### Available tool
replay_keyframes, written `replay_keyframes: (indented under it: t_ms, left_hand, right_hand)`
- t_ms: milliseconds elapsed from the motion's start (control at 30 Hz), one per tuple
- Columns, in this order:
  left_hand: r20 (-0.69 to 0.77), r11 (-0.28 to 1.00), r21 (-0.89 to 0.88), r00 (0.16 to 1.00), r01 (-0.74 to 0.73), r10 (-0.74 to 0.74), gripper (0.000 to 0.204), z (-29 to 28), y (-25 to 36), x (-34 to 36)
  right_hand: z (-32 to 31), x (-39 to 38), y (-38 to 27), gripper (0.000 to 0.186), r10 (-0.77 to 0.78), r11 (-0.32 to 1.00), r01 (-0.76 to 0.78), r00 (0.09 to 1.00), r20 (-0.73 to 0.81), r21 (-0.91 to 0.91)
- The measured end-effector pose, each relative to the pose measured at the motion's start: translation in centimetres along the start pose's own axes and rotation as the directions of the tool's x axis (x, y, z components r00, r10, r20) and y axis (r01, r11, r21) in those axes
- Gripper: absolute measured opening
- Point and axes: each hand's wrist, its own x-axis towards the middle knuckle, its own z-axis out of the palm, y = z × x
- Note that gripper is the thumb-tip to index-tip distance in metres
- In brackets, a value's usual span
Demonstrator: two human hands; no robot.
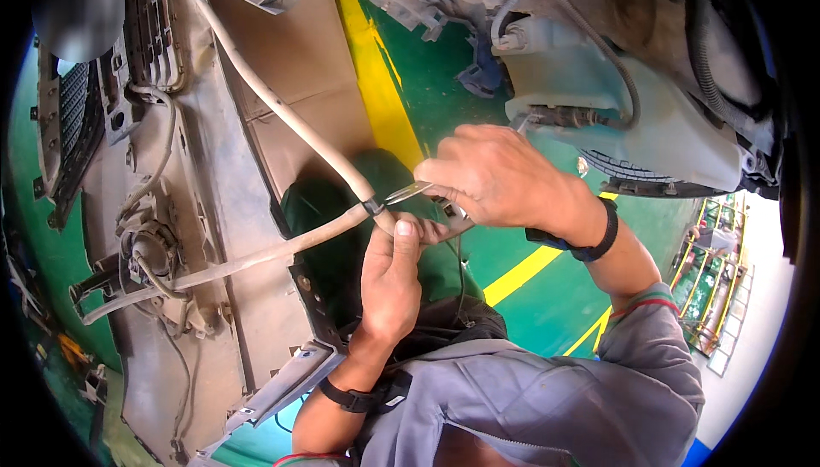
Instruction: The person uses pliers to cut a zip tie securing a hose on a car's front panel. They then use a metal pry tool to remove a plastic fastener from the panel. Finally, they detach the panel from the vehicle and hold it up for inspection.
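While the harness (278, 105) spans cardboard (307, 57), its branch (256, 255) overlies a panel (256, 322).

A long, dust-coated beige panel (213, 138) stretched along the left side, with a round, grimy component (154, 252) on it and a black mesh grille (73, 117) beside its upper end. A flat brown cardboard sheet (299, 49) lay beside a broad yellow stripe (367, 57) on the green floor (427, 100). To the right, a translucent pale-blue plastic tank (683, 134) appeared near a black treaded tyre (632, 168).

Beige hose (282, 108) bars the left; green floor (506, 252) opens rightward.
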Motion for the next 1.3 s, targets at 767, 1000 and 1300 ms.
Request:
replay_keyframes:
  t_ms: [767,1000,1300]
  left_hand:
    - [0.048,0.999,-0.013,0.998,-0.049,0.05,0.025,0.0,-0.2,0.3]
    - [0.053,0.998,-0.017,0.996,-0.064,0.065,0.025,-0.1,-0.4,0.3]
    - [0.001,0.997,-0.015,0.997,-0.074,0.074,0.026,0.6,-0.6,0.4]
  right_hand:
    - [-0.5,2.7,1.9,0.017,-0.185,0.981,0.174,0.973,0.137,0.087]
    - [-0.8,3.2,1.9,0.015,-0.205,0.978,0.197,0.968,0.146,0.066]
    - [0.3,3.7,1.2,0.026,-0.261,0.964,0.266,0.952,0.161,-0.014]
